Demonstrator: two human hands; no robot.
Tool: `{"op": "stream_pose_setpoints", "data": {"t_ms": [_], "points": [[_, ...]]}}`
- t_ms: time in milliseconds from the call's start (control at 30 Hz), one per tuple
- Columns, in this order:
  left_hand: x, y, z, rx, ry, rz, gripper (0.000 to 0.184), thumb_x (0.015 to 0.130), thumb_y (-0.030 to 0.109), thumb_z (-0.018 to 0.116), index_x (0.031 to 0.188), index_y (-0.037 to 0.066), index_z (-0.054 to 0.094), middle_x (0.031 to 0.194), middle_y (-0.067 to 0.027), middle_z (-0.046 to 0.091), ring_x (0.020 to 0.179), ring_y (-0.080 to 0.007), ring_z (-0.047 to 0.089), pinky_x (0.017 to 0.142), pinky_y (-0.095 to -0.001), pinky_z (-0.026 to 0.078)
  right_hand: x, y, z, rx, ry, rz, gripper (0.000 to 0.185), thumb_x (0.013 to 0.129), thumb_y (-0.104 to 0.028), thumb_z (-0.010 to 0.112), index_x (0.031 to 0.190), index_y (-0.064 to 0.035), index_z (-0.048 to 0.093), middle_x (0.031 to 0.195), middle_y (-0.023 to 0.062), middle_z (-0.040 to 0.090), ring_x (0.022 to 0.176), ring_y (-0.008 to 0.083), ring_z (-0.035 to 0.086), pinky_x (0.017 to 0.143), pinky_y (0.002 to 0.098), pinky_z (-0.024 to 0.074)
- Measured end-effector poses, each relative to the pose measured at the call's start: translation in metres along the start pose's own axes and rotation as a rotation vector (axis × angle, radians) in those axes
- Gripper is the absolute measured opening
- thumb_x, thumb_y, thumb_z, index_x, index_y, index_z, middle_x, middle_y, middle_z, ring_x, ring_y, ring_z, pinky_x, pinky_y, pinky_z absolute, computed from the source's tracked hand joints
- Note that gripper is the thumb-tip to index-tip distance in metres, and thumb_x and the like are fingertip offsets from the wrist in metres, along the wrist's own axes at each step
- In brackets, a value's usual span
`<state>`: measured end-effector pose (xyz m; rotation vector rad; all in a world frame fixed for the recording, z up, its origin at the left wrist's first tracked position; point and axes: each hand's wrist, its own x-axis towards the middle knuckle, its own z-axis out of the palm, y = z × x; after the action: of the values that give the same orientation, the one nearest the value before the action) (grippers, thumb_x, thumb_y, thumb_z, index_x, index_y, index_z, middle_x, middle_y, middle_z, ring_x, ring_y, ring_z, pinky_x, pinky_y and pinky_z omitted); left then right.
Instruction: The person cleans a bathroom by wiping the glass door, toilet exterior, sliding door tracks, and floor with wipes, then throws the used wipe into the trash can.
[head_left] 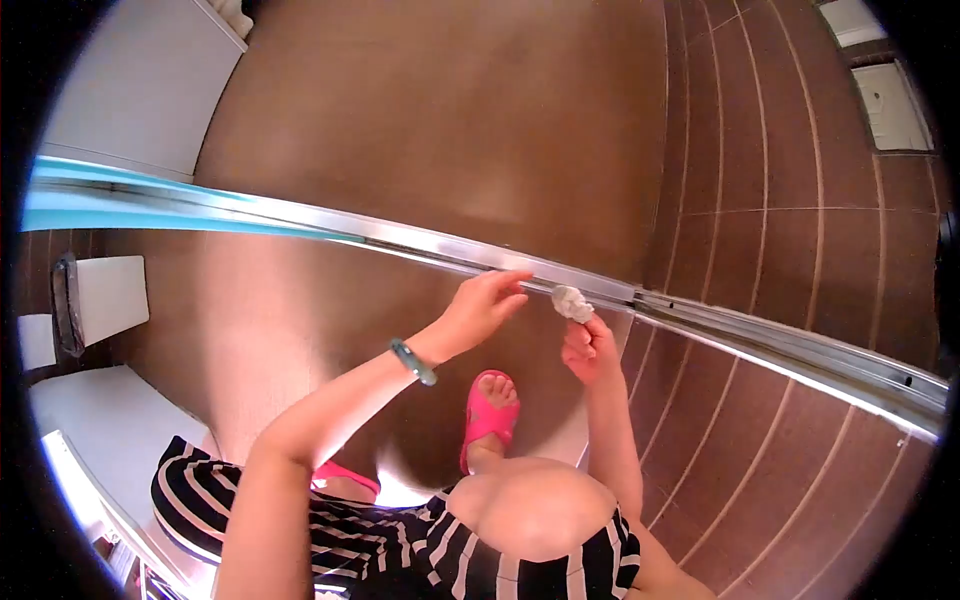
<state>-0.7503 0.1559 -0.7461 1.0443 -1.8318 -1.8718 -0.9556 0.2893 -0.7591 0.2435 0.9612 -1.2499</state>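
Note:
My left hand (pixel 485 308), with a dark green bangle (pixel 413 361) on its wrist, reaches toward a metal door track (pixel 440 243). Its fingers are stretched out and apart, with nothing in them. Whether the fingertips touch the track, I cannot tell. Just to the right, my right hand (pixel 592 350) pinches a crumpled white tissue or cloth (pixel 572 303) beside the track. Which of the two materials it is does not show clearly.
The track crosses the brown floor (pixel 450 110) to a brown tiled wall (pixel 760 170). A blue-edged panel (pixel 100 205) stands at left, near a white bin-like box (pixel 112 300). My foot wears a pink slipper (pixel 478 415).

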Motion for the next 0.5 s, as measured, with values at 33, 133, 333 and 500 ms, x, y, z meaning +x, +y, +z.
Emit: {"op": "stream_pose_setpoints", "data": {"t_ms": [33, 133, 333, 500], "points": [[0.005, -0.001, 0.0, -0.087, 0.015, -0.016, 0.032, 0.093, 0.016, 0.06, 0.123, 0.006, 0.061, 0.104, -0.0072, 0.068, 0.092, -0.0127, 0.063, 0.079, -0.0269, 0.051, 0.003, 0.006, 0.005, 0.061, -0.133, 0.065, 0.023, 0.099, -0.023, 0.044, 0.106, -0.0066, 0.058, 0.055, -0.0061, 0.046, 0.036, 0.0041, 0.036, 0.034, 0.0204, 0.0289], [0.013, -0.013, -0.008, -0.356, -0.165, -0.156, 0.032, 0.094, 0.019, 0.058, 0.122, 0.004, 0.059, 0.106, -0.0042, 0.066, 0.092, -0.0107, 0.06, 0.078, -0.0246, 0.05, 0.013, 0.02, 0.02, 0.138, -0.166, 0.152, 0.024, 0.099, -0.026, 0.042, 0.101, -0.0068, 0.057, 0.054, -0.0063, 0.044, 0.037, 0.0039, 0.036, 0.035, 0.0201, 0.0293], [0.014, -0.027, -0.023, -0.478, -0.004, -0.2, 0.021, 0.097, 0.019, 0.055, 0.107, 0.001, 0.057, 0.094, -0.0019, 0.06, 0.087, -0.0099, 0.058, 0.079, -0.0265, 0.052, 0.03, 0.024, 0.024, -0.253, 0.151, -0.122, 0.015, 0.093, -0.019, 0.051, 0.096, -0.0066, 0.06, 0.07, 0.0034, 0.06, 0.047, 0.0094, 0.05, 0.038, 0.0226, 0.0347], [0.016, -0.027, -0.05, -0.252, 0.246, -0.194, 0.012, 0.099, 0.013, 0.05, 0.096, 0.001, 0.053, 0.089, -0.0026, 0.056, 0.082, -0.0103, 0.057, 0.077, -0.0283, 0.054, 0.029, 0.002, 0.017, -0.259, 0.404, -0.355, 0.017, 0.095, -0.019, 0.05, 0.1, -0.0049, 0.059, 0.083, 0.0054, 0.064, 0.071, 0.0145, 0.065, 0.052, 0.0269, 0.052]]}}
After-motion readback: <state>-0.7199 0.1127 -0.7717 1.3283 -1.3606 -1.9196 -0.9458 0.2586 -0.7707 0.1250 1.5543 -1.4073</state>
